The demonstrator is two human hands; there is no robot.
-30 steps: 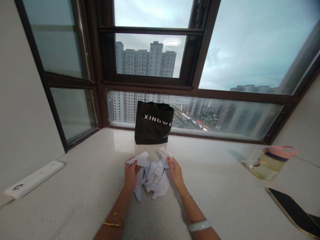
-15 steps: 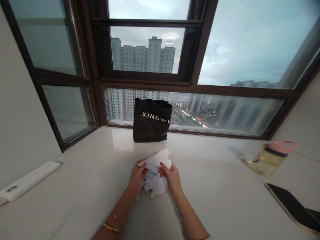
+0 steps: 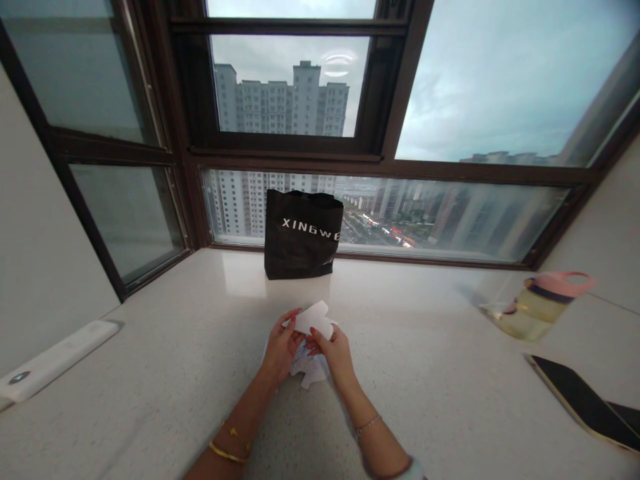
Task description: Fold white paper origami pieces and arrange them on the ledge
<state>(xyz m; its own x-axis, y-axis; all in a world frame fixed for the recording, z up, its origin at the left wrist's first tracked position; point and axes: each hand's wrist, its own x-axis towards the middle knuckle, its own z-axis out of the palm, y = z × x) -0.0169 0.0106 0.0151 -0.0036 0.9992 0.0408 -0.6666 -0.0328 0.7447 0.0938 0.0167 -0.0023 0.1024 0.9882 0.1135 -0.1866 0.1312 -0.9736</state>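
Observation:
A white piece of paper [image 3: 311, 320] with an uneven outline is held between both hands, just above the counter. My left hand [image 3: 281, 345] pinches its left edge. My right hand [image 3: 333, 350] grips the lower right part, with the thumb on top. Below the hands lies a small heap of torn paper scraps [image 3: 311, 371], partly hidden by the fingers. A black bag [image 3: 303, 247] with white lettering stands upright beyond the hands, near the window.
A speckled white counter [image 3: 190, 387] spans the view below the window. To the right are a pink-lidded drinking bottle [image 3: 543, 310] and a dark-screened phone [image 3: 580, 397] lying on another dark item. A white power strip [image 3: 60, 360] lies at the left wall.
The held paper now shows a smaller, folded or turned shape, and my hands have drawn a little closer together. The whole view has tilted slightly, shifting the surroundings upward.

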